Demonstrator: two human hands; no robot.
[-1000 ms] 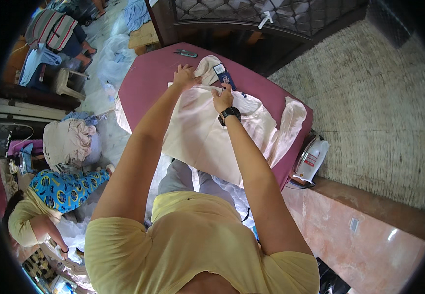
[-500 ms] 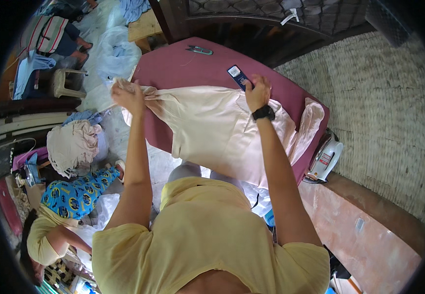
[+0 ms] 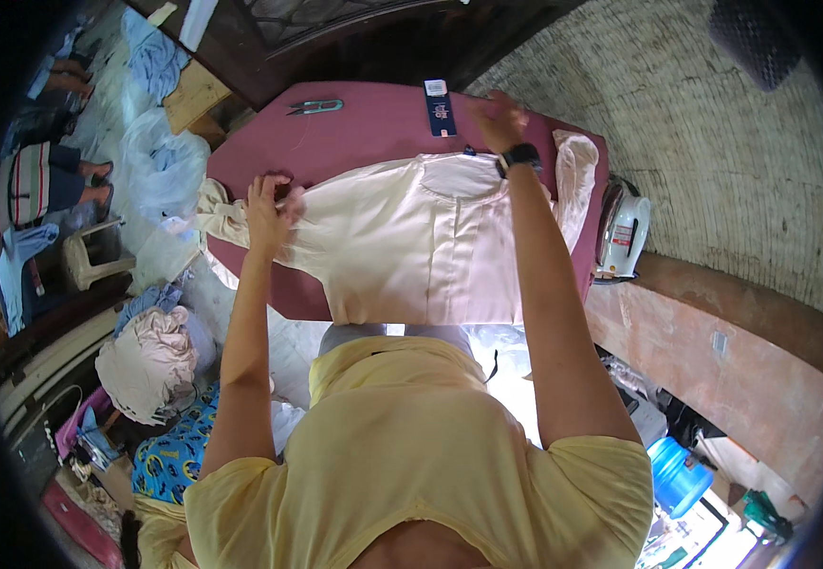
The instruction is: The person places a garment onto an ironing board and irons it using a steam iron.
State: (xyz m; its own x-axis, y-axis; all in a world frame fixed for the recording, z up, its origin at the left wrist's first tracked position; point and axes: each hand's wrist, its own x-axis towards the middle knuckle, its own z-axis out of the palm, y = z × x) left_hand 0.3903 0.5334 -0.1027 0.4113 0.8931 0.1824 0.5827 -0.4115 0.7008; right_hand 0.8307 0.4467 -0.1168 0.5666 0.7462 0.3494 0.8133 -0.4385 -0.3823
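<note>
A pale cream blouse (image 3: 388,237) with a round neckline and a button placket lies spread on a maroon-covered ironing board (image 3: 335,142). My left hand (image 3: 269,216) is over the top of its left sleeve, fingers bent and apart with nothing visible in them. Above the neckline on the right, my right hand (image 3: 499,123), wearing a black watch, has its fingers stretched out and somewhat blurred. Near it lies a dark blue tag (image 3: 440,111) with a white label, apart from my fingers. One cuff hangs at the board's left edge; the other sleeve (image 3: 574,180) lies along the right.
Thread snips (image 3: 316,107) lie at the board's far left. A white iron (image 3: 623,235) stands off its right edge. Heaped cloth (image 3: 150,356), a plastic stool (image 3: 93,251) and another person in patterned blue trousers (image 3: 179,446) are at left. A blue container (image 3: 679,474) stands lower right.
My left hand has let go of the left cuff and moved right along the sleeve. My right hand has left the tag. The blouse lies flatter, its neckline now showing.
</note>
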